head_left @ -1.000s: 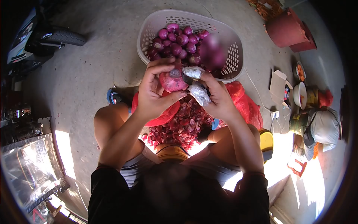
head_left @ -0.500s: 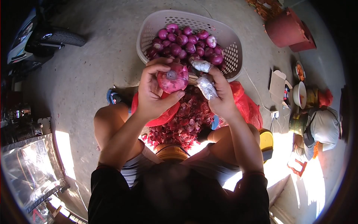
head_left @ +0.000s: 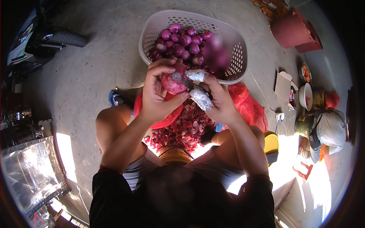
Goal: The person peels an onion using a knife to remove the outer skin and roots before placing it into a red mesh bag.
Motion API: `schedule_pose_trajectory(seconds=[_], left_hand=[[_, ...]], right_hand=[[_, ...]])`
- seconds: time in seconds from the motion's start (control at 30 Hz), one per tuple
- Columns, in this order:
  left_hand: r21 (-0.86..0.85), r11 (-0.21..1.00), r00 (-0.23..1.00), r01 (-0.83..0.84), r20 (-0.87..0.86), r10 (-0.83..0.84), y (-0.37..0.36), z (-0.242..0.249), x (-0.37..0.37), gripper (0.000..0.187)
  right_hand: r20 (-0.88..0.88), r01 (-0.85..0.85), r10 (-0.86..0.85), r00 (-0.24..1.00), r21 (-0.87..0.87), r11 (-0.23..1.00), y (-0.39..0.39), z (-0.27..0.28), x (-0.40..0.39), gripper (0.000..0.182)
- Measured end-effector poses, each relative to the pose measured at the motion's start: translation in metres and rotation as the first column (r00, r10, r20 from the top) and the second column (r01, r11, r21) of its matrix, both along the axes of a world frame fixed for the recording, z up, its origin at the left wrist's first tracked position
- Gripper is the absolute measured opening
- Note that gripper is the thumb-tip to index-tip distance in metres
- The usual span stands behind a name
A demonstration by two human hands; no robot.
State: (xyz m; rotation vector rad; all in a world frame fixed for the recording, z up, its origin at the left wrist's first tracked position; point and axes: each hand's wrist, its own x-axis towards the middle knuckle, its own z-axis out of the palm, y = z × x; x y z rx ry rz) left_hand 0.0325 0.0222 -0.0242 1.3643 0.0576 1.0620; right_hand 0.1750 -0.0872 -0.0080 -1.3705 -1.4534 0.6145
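Observation:
My left hand (head_left: pixel 157 95) is wrapped around a large red onion (head_left: pixel 172 84), its pale root end facing up. My right hand (head_left: pixel 219 97), with silvery wrapping on the thumb and a finger, is closed on a small knife (head_left: pixel 188 83). Only a bit of the dark blade shows, against the onion's right side; the handle is hidden by the fingers. Just beyond my hands stands a grey perforated basket (head_left: pixel 146 28) with many purple-red onions (head_left: pixel 184 40) in it. Below the hands, loose red onion skins (head_left: pixel 182 129) lie in a heap between my legs.
Red mesh bags (head_left: pixel 247 104) lie on both sides of the skins. A motorcycle wheel (head_left: pixel 64 37) is at far left. Red buckets (head_left: pixel 291 28), a white bowl (head_left: pixel 305 97), an open cardboard box (head_left: pixel 283 87) and a cable with a power plug (head_left: pixel 280 116) are on the right, near another person (head_left: pixel 329 129).
My right hand has moved left, bringing the knife against the onion. The onion has turned slightly in my left hand. A purple blur now shows over the basket's right side.

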Motion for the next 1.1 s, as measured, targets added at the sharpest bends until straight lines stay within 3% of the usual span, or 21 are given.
schedule_pose_trajectory(seconds=[0.3, 0.4, 0.5, 0.8, 1.0, 1.1], left_hand=[[0.000, 1.000, 1.000, -0.018, -0.005, 0.018, 0.001, -0.002, 0.000, 0.058], [-0.022, 1.000, 1.000, -0.018, 0.007, 0.018, 0.000, -0.001, 0.000, 0.058], [-0.022, 1.000, 1.000, -0.012, 0.012, 0.012, -0.001, -0.001, -0.001, 0.058], [-0.032, 0.999, 1.000, -0.007, 0.009, 0.008, -0.002, -0.001, -0.001, 0.058], [-0.120, 0.992, 0.999, 0.034, 0.022, -0.032, -0.006, 0.003, 0.000, 0.059], [-0.225, 0.974, 1.000, 0.023, -0.010, -0.026, -0.008, 0.000, -0.003, 0.060]], right_hand=[[0.052, 0.044, -0.049, 0.997, 0.089, 0.995, 0.006, 0.002, -0.003, 0.044], [-0.059, 0.050, -0.041, 0.997, 0.167, 0.985, 0.009, -0.005, -0.005, 0.041], [-0.088, 0.029, -0.021, 0.996, 0.093, 0.995, 0.006, -0.001, -0.005, 0.039], [-0.147, 0.044, -0.029, 0.989, 0.102, 0.994, 0.008, 0.001, -0.009, 0.040], [-0.341, 0.032, -0.009, 0.940, 0.061, 0.998, 0.004, 0.002, -0.014, 0.039], [-0.548, -0.004, -0.026, 0.836, -0.053, 0.999, -0.001, 0.003, -0.011, 0.039]])
